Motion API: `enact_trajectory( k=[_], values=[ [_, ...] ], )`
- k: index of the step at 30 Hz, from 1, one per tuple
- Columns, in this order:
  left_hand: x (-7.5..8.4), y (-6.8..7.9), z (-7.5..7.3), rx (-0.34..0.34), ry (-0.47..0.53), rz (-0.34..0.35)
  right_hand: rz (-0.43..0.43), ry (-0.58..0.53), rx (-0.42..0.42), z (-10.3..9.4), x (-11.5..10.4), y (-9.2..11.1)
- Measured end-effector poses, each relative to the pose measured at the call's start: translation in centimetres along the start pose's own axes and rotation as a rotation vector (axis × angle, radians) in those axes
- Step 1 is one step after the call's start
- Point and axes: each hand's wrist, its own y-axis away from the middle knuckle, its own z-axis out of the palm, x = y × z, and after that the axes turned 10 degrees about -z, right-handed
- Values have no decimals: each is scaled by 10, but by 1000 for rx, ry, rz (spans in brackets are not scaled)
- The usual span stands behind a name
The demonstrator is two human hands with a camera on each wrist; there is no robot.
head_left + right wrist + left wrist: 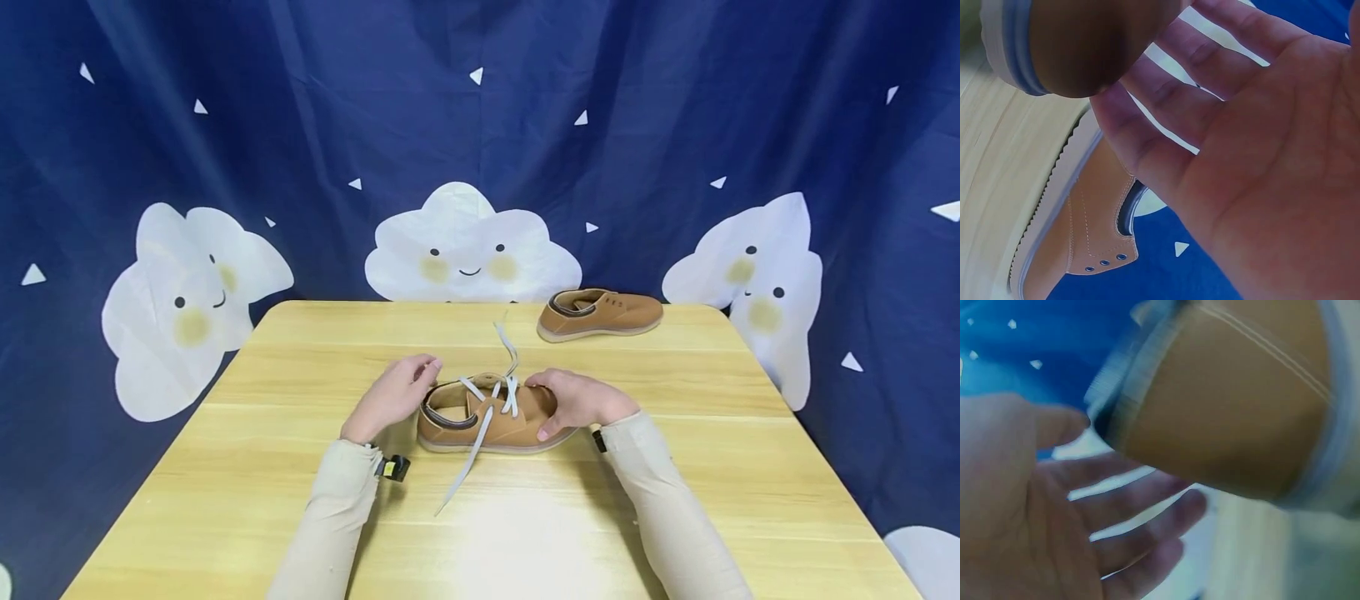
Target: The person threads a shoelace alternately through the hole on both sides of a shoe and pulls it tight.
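Note:
A brown leather lace-up shoe [517, 429] lies on the wooden table with its toe to the right. Its grey laces [480, 442] are threaded through, crossed over the tongue, with one loose end towards me and the other away. My right hand [585, 400] holds the toe, thumb on the near side and fingers on the far side. Near the heel is my left hand [393, 396], fingers loosely bent and thumb apart from them. In the left wrist view, the blurred heel appears beside the thumb and fingers; whether they touch it, I cannot tell.
A second brown shoe [600, 317], its eyelets without laces, stands at the table's back edge to the right. Behind the table [247, 483] hangs a blue curtain [465, 125] with white clouds. Each wrist wears a small black camera [393, 468].

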Motion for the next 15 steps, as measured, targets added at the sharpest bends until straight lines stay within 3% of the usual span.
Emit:
enact_trajectory(
  k=[5,8,11,15],
  values=[
    [-21,-10,10,-300,268,-37,-10,-3,4,1,0,0],
    [-29,-15,15,-428,480,-87,-11,-7,4,1,0,0],
    [-34,-19,20,-476,651,-127,-6,-11,0,0,0,1],
    [-32,-22,21,-451,815,-123,-2,-15,-1,0,0,2]
  ],
)
